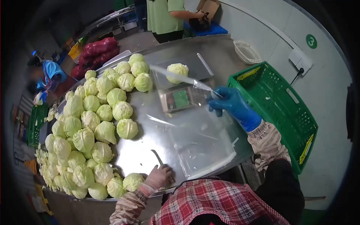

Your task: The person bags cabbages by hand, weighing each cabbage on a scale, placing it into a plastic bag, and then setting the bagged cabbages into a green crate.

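My left hand (159, 177), in a thin clear glove, is closed around the handle of a small curved knife (157, 157) at the table's near edge. The knife's dark blade points away from me over the metal. My right hand (233, 106), in a blue rubber glove, pinches the end of a clear plastic bag (200, 84), which stretches up and left over the scale. A cabbage (177, 73) sits on the plate of the scale (177, 99), whose green display faces me. Clear plastic bags (204, 150) lie flat on the table between my hands.
Many trimmed cabbages (90, 120) are heaped along the left side of the metal table (129, 153). A green crate (275, 108) stands at the right, with a white basket (246, 52) beyond it. Red net sacks (98, 52) and two other people are farther off.
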A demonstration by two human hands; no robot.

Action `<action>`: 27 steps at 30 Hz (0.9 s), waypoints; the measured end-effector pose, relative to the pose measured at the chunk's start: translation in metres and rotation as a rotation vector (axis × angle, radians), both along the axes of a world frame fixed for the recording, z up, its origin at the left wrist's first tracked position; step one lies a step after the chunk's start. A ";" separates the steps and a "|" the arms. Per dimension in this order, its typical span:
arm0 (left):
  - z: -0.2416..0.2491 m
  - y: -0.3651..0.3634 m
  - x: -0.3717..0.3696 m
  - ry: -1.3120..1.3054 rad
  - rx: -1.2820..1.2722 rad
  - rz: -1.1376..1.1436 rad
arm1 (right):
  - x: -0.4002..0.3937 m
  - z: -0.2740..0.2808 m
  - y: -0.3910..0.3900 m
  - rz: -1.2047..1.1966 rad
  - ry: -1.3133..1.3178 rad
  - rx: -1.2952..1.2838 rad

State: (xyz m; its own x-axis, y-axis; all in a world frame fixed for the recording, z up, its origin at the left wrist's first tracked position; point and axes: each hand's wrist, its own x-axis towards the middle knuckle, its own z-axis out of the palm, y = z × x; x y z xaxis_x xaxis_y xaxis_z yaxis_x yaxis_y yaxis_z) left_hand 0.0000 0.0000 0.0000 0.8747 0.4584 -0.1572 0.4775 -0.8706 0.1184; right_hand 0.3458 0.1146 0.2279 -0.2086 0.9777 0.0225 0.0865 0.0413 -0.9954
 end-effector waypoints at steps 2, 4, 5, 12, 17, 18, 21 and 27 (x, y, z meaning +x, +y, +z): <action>0.024 0.003 0.001 0.167 -0.065 0.041 | -0.003 0.007 0.003 -0.020 -0.139 -0.195; 0.031 0.015 0.017 0.201 -0.061 0.052 | -0.001 0.004 0.011 0.017 -0.053 -0.073; 0.033 0.014 0.025 0.248 -0.096 0.062 | -0.004 -0.002 0.012 0.061 0.045 0.010; 0.022 0.008 0.041 -0.041 -0.600 0.348 | -0.006 0.016 0.003 0.101 -0.039 0.018; 0.158 0.094 0.007 -1.469 -0.694 0.996 | -0.011 0.027 -0.008 0.242 -0.013 -0.190; 0.176 0.102 0.018 -1.545 -0.736 0.786 | -0.018 0.026 -0.011 0.254 0.010 -0.193; 0.181 0.115 0.057 -1.568 -1.009 0.347 | -0.025 0.028 -0.014 0.329 0.019 -0.224; 0.161 0.085 0.061 -1.623 -1.266 0.483 | 0.000 -0.003 -0.010 0.224 -0.026 -0.107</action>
State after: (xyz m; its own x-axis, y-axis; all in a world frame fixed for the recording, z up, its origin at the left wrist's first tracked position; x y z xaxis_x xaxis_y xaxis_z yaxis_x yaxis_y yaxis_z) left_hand 0.0606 0.0853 0.1605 0.3893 0.9151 0.1054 -0.5265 0.1272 0.8406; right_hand 0.3461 0.1047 0.2250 -0.4192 0.9037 -0.0870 0.1125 -0.0433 -0.9927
